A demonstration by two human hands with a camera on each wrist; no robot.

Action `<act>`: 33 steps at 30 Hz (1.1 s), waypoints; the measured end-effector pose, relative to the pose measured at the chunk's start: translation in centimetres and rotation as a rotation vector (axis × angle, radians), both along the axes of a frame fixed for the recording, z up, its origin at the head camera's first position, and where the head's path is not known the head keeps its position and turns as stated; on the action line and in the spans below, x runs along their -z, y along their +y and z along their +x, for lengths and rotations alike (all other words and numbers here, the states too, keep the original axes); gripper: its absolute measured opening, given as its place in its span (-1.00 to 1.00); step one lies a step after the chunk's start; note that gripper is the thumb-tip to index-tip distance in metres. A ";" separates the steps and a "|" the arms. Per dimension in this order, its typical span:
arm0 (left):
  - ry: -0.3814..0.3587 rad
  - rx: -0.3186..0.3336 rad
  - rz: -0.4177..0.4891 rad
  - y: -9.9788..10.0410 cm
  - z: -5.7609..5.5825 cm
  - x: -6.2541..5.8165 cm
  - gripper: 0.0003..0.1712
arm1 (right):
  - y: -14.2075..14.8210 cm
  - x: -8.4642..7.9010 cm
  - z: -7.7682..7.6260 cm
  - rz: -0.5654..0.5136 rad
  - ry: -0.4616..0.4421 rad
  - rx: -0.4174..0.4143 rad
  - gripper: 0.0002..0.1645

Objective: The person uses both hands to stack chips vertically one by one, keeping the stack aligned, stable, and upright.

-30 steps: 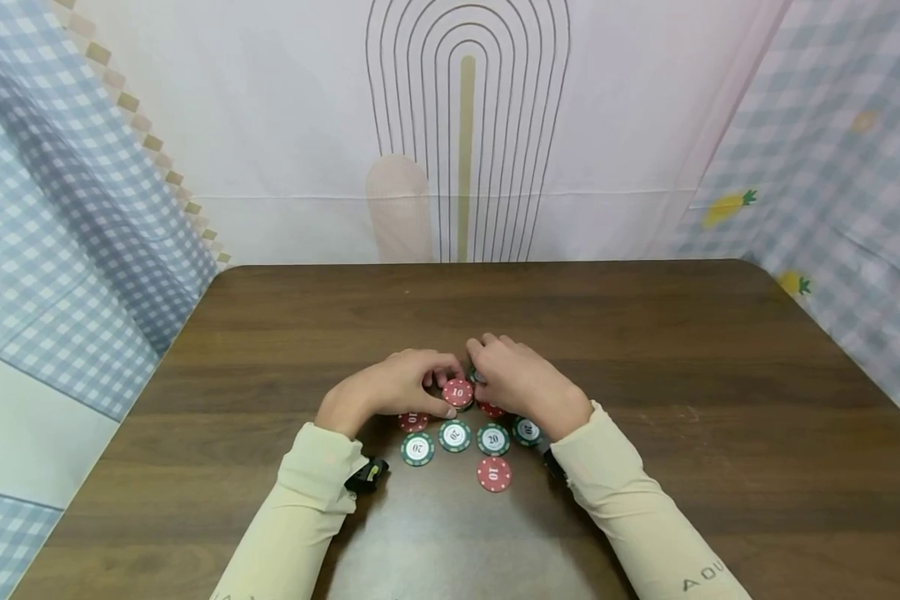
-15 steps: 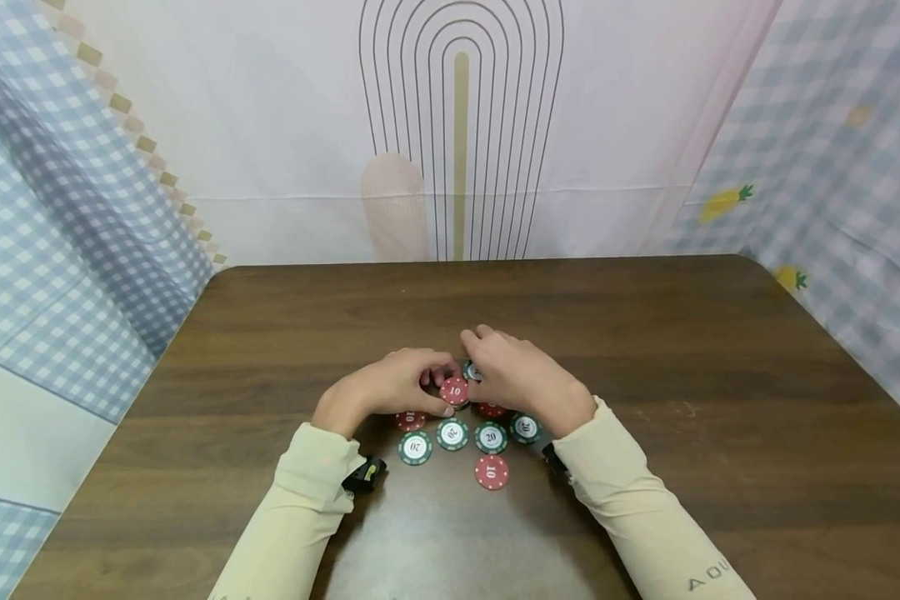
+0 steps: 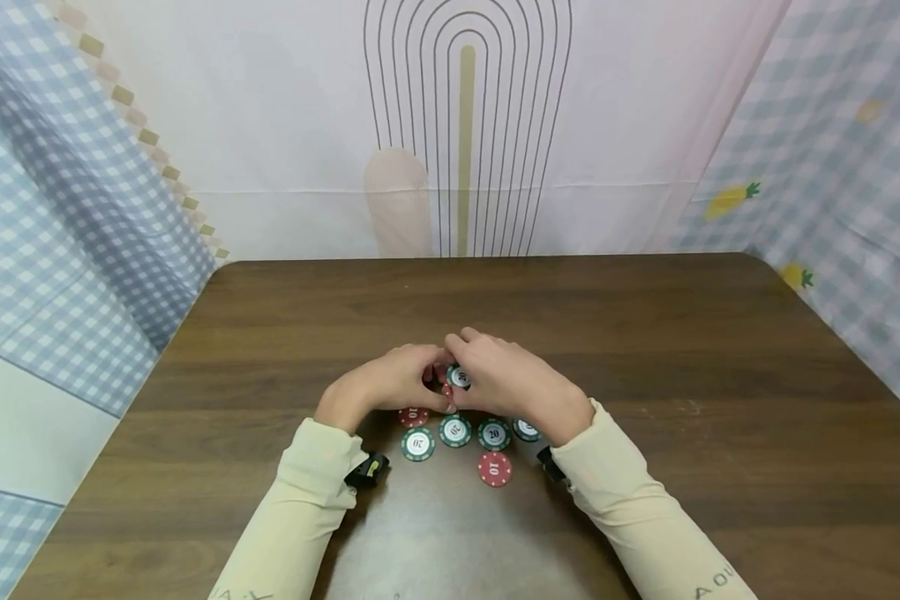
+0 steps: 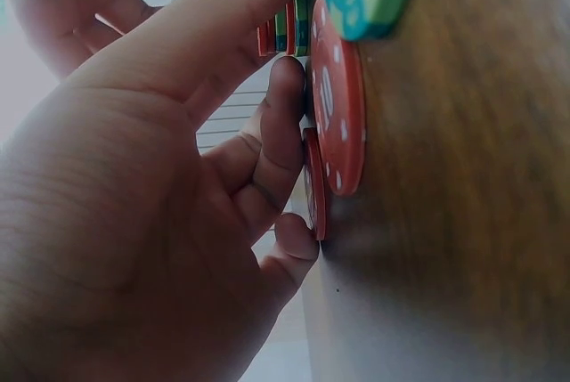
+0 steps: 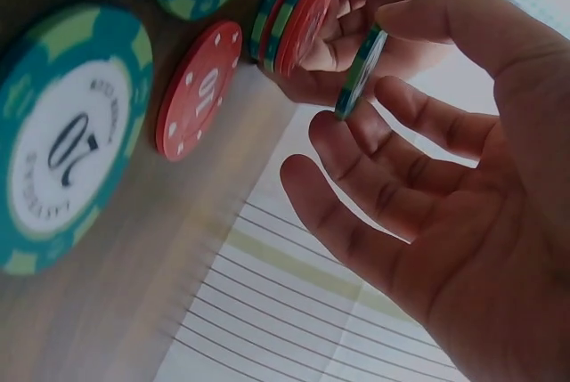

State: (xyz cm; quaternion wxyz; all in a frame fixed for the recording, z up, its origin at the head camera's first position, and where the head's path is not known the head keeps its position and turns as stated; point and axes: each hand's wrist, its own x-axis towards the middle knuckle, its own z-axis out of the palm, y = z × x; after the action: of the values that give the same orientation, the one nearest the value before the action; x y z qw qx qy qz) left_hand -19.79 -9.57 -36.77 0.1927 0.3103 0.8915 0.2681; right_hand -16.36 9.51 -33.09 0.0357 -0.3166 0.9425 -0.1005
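Observation:
A short stack of red and green poker chips (image 5: 289, 21) stands on the table, with a red chip on top. My left hand (image 3: 386, 379) holds the stack at its side, thumb in front and fingers behind. My right hand (image 3: 513, 379) pinches a green-and-white poker chip (image 5: 361, 75) between thumb and fingers. That chip is tilted just above the stack, apart from it in the right wrist view. In the head view the hands hide most of the stack. A red 10 chip (image 3: 413, 417) lies flat under my left hand.
Several green 20 chips (image 3: 455, 431) lie flat in a row nearer me, one partly under my right wrist. A red 10 chip (image 3: 494, 468) lies in front of them. The wooden table (image 3: 307, 308) ends at a patterned cloth (image 3: 270, 125) behind.
My right hand has moved left with the green chip, from beside the stack to over it. The left hand stays at the stack, and the loose chips keep their places.

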 end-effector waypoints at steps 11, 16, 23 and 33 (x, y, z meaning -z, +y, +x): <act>0.000 -0.018 -0.011 0.1 0.0 0.3 -0.69 | -0.5 0.7 0.2 0.049 0.009 -0.010 -0.61; -0.001 -0.027 -0.011 0.0 -0.1 0.3 -0.69 | -0.7 0.8 0.2 0.042 0.025 -0.012 -0.61; -0.004 -0.026 -0.023 0.0 -0.1 0.2 -0.70 | -0.9 1.1 0.3 0.041 0.033 -0.007 -0.58; 0.019 -0.026 -0.037 0.0 -0.3 0.2 -0.69 | -1.1 1.3 0.2 0.067 0.029 0.006 -0.51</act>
State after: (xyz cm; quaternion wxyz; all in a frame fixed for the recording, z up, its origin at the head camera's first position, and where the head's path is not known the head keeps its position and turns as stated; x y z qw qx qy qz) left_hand -20.07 -9.61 -36.94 0.1866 0.2975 0.9020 0.2511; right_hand -16.12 8.43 -34.35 0.0324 -0.3138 0.9468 -0.0643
